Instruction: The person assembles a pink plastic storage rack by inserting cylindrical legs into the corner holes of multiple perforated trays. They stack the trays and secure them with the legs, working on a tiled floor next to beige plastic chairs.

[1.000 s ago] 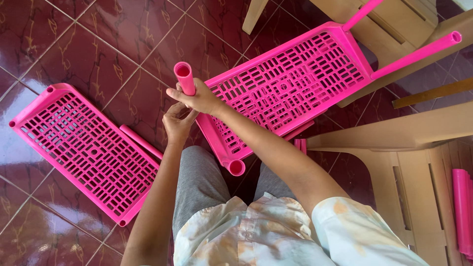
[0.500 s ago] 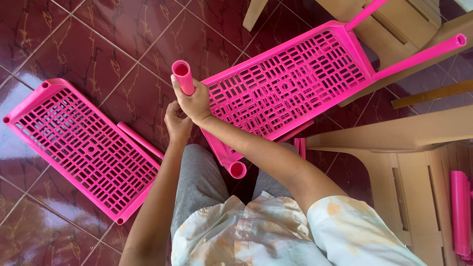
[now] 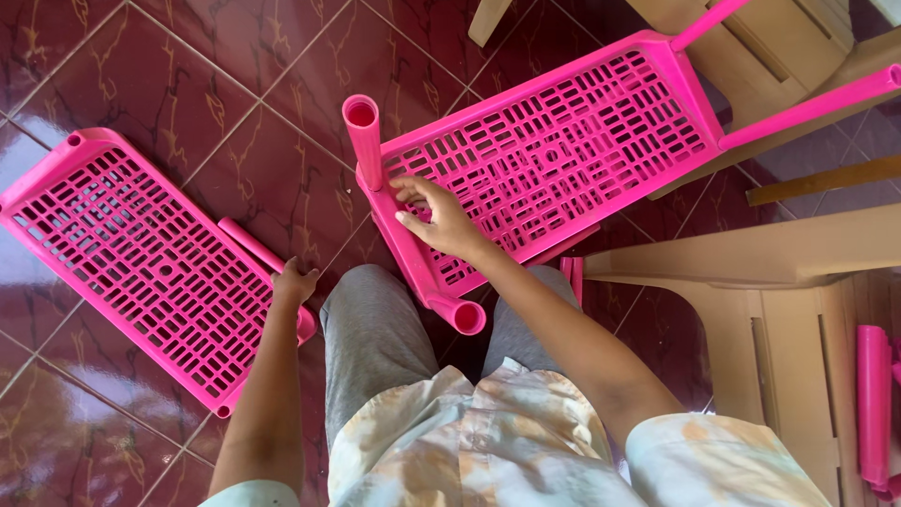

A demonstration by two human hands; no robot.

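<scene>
Resting on the pink slatted shelf point(image 3: 554, 150), right hand point(image 3: 436, 221) fingers spread; left hand point(image 3: 293, 282) clamped on loose pink tube point(image 3: 253, 246) beside it.

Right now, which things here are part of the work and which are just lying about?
In the work:
pink slatted shelf under the right hand
upright pink tube
loose pink tube by the left hand
second pink shelf

Lying about:
tan plastic chairs

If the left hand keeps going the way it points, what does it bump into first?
Probably the loose pink tube lying on the floor: the left hand points up and left, right at it. Past that lies the flat pink shelf. Depth is hard to judge.
</scene>
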